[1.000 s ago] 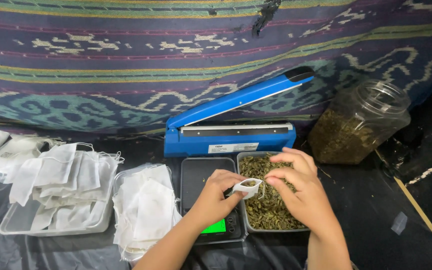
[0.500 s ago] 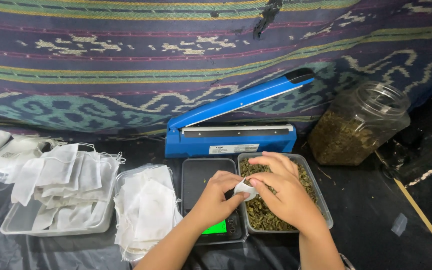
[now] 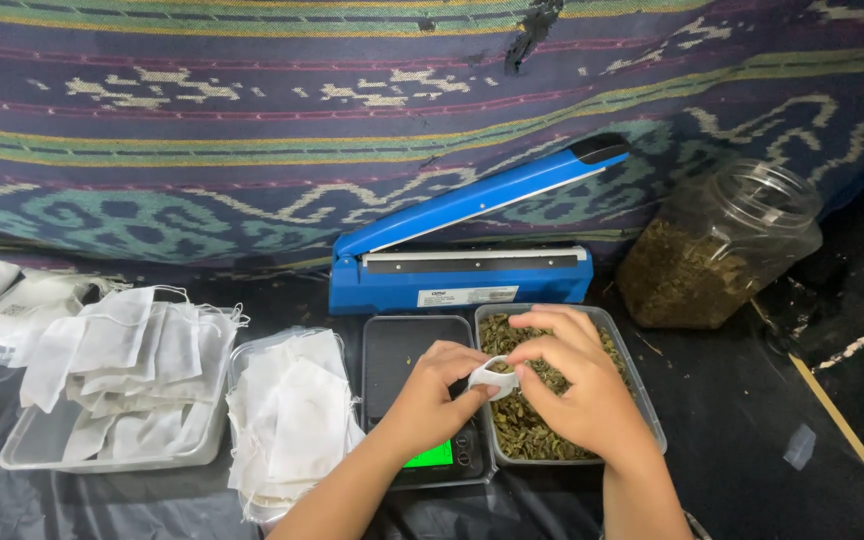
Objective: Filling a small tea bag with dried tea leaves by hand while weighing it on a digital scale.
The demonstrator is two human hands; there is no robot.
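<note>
**Both hands pinching small white filter bag over herb tray**

My left hand (image 3: pixel 439 392) and right hand (image 3: pixel 580 385) both pinch a small white filter bag (image 3: pixel 493 378), fingers clamped on its edges. Directly under my fingers: clear tray of dried herbs (image 3: pixel 646 398). Below my left fingers, black scale (image 3: pixel 400 350). Beyond my fingertips, blue heat sealer (image 3: pixel 460 262). Far right of them, herb jar (image 3: pixel 717 245). Left of them, empty bags pile (image 3: pixel 295 415).
</note>
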